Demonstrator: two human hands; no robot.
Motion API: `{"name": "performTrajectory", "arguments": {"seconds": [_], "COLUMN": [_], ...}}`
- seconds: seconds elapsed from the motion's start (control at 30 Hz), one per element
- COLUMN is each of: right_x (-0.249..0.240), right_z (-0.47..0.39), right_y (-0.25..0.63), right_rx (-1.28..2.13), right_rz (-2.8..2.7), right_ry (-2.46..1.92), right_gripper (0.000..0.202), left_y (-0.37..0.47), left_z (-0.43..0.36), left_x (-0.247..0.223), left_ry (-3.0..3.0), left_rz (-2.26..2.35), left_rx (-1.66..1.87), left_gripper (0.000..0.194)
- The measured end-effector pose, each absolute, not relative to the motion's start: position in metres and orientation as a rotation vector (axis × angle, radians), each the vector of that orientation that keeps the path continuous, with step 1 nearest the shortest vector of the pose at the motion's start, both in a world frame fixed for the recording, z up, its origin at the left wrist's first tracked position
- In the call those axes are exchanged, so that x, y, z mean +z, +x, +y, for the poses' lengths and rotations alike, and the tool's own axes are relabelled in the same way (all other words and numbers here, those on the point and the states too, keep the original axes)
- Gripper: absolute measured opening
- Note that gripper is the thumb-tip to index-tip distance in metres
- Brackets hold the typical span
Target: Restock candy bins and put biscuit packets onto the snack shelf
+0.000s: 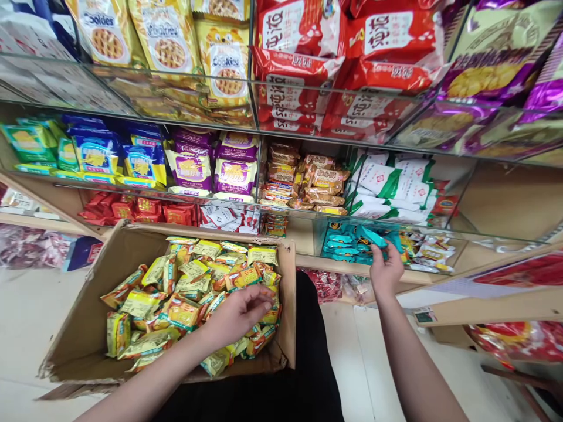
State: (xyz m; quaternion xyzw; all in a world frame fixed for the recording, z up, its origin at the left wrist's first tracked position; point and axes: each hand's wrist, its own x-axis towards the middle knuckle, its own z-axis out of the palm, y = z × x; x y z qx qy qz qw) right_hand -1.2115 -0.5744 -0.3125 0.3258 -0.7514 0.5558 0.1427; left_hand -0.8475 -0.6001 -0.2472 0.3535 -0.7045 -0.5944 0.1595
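At the lower right shelf, my right hand (387, 266) pinches one end of a teal snack packet (373, 237) between thumb and fingers. Other teal packets (341, 245) lie in the glass-fronted compartment just left of it. My left hand (246, 308) hovers over the right side of an open cardboard box (287, 305). Its fingers are loosely curved, with a gap to the thumb and nothing visible in them. Many small yellow-and-orange wrapped snack packets (193, 281) fill the box in a loose heap, partly hidden by my left forearm.
Glass-fronted shelves hold yellow cookie bags (165, 41), red bags (303, 35), purple biscuit packs (235, 167), brown packs (325, 179) and white-green packs (400, 179). My dark-clothed leg (314, 340) is beside the box. Red bags (523, 340) lie at the right.
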Motion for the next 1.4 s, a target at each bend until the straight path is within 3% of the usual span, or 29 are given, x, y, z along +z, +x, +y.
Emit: {"name": "performTrajectory", "arguments": {"seconds": [0.27,0.6,1.13,1.27,1.4], "right_x": [-0.308,-0.296,-0.273,-0.270,-0.277], "right_z": [-0.590,-0.621,-0.645,-0.634,-0.606], "right_y": [-1.207,-1.206,-1.208,-1.206,-1.206], "right_rx": [1.213,0.986,0.719,0.796,0.913], "right_rz": [-2.146,-2.444,-2.803,-2.793,-2.532], "right_ry": [1.116,1.211,1.108,1.079,1.206], "right_gripper": [0.047,0.034,0.038,0.043,0.038], "left_y": [-0.843,-0.838,-0.835,-0.829,-0.807], "left_z": [-0.595,-0.595,-0.597,-0.599,-0.612], "left_x": [-0.245,-0.244,-0.240,-0.234,-0.228], "left_ry": [1.077,1.073,1.037,1.049,1.077], "left_rz": [-2.106,-2.248,-2.222,-2.193,-2.269], "left_rx": [-1.702,-1.651,-1.627,-1.508,-1.099], "left_gripper": [0.022,0.024,0.024,0.024,0.024]}}
